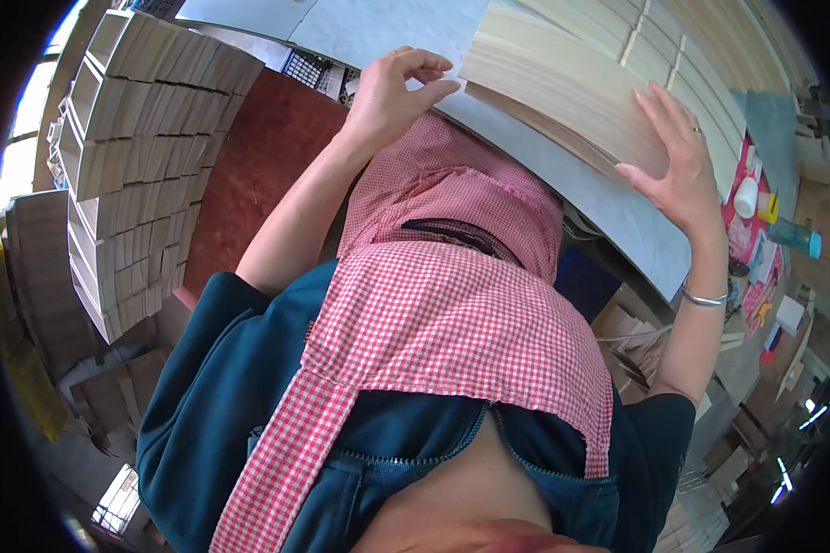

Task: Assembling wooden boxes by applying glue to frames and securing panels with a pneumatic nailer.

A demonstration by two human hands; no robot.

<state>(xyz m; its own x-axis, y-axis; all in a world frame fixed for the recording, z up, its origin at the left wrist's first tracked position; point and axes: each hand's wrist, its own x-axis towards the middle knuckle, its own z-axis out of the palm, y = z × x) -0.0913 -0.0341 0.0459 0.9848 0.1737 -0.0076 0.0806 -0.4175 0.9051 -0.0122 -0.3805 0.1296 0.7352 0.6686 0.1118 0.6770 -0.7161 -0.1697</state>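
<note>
A pale wooden board [553,78] lies tilted over the near edge of the light worktable, with a second thin wooden edge [535,120] showing just under it. My right hand [678,166] grips its right end, fingers spread over the top face and thumb at the near edge. Close to the board's left corner is my left hand [387,97], its thumb and forefinger apart with a gap between them. A small white bit [458,83] shows by the thumb tip; I cannot tell what it is or whether the thumb touches it.
More pale boards [599,28] lie behind on the worktable [609,217]. On the left, stacked wooden box-like pieces [148,138] rise beside a reddish-brown board [258,166]. A black plastic crate [304,69] sits beyond. Bottles [747,196] stand at the right.
</note>
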